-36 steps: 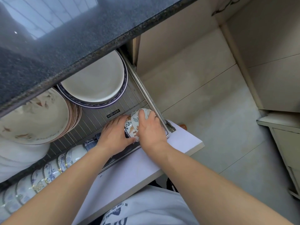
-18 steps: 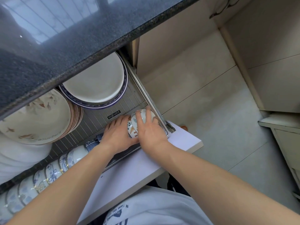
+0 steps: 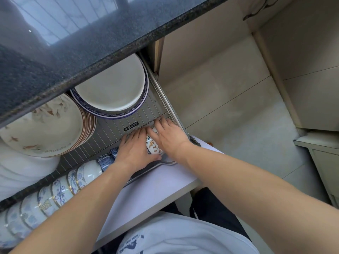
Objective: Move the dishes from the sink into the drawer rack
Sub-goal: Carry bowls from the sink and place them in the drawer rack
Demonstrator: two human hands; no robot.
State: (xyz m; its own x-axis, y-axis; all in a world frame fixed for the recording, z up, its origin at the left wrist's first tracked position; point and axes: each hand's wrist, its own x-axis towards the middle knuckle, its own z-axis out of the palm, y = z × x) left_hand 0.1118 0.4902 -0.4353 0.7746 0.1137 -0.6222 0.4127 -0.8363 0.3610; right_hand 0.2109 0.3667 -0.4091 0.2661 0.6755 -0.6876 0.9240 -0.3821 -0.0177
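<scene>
A small patterned bowl (image 3: 152,143) is held on edge between both hands at the near right corner of the rack (image 3: 117,129), just inside the drawer front (image 3: 156,187). The left hand (image 3: 134,147) is laid against the bowl's left side, fingers straight and close together, pointing far, thumb tucked under near the bowl's near edge. The right hand (image 3: 169,137) is pressed on the bowl's right side, fingers slightly spread over its top. Most of the bowl is hidden by the hands; whether it touches the rack wires cannot be told. A row of bowls (image 3: 55,187) on edge is lined along the rack's near side, running left from the left wrist. Two plate stacks are seen farther back: white plates (image 3: 111,88) with blue rims, and floral plates (image 3: 42,129) to the left. A dark counter (image 3: 73,43) overhangs the far part of the drawer. A tiled floor (image 3: 229,116) is seen to the right.
</scene>
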